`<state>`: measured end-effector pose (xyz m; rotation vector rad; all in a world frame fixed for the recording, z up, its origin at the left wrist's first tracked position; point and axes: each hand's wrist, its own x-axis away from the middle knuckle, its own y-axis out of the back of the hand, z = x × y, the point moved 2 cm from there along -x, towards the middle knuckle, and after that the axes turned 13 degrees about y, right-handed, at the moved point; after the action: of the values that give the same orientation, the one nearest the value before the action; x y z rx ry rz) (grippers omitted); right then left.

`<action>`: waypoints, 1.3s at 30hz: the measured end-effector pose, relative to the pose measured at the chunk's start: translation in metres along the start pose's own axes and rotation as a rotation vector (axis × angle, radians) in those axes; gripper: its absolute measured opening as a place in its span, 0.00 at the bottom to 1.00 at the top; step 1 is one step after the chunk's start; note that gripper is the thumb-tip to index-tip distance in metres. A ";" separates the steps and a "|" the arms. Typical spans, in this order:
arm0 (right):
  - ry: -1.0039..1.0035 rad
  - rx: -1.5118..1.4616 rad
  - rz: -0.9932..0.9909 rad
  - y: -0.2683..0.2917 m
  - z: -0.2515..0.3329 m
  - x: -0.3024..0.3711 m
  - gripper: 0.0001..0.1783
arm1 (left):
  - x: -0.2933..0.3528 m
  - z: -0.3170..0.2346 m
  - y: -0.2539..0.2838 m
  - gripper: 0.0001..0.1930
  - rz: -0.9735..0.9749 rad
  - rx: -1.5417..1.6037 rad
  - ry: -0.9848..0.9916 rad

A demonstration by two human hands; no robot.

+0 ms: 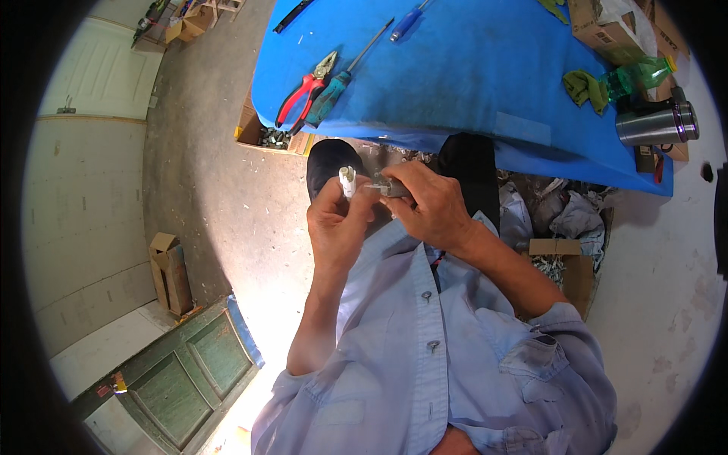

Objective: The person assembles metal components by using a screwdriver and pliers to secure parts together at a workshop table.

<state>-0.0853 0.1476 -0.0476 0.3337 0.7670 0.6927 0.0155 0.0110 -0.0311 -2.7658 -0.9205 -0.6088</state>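
In front of my lap, my left hand point(339, 225) is closed around a small white plastic piece point(347, 182), which stands upright between thumb and fingers. My right hand point(434, 203) grips a small dark grey part point(393, 189) with its thumb and fingers. A thin pale tip sticks out from this part toward my left hand. The two hands are close together, and I cannot tell whether the two pieces touch. Beyond them on the blue table point(455, 76) lie red-handled pliers point(305, 89) and a teal-handled screwdriver point(330, 98).
A blue-handled screwdriver point(406, 25) lies farther back. At the table's right are a green bottle point(633, 78), a steel mug point(656, 121) and a cardboard box point(607, 38). Under the front edge sits a box of metal parts point(273, 138). A green panelled door point(171, 390) leans at lower left.
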 end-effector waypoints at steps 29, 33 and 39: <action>-0.547 -0.967 0.163 -0.006 -0.006 0.012 0.14 | 0.001 0.000 0.004 0.06 0.044 -0.037 0.017; -0.550 -0.951 0.161 -0.005 -0.006 0.011 0.15 | 0.001 -0.003 0.004 0.06 0.039 -0.068 0.017; -0.518 -0.843 0.081 -0.006 -0.004 0.011 0.15 | 0.002 -0.005 0.007 0.05 0.021 -0.078 0.031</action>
<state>-0.0797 0.1514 -0.0591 -0.2290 -0.0648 0.8935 0.0193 0.0054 -0.0262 -2.8221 -0.8789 -0.6964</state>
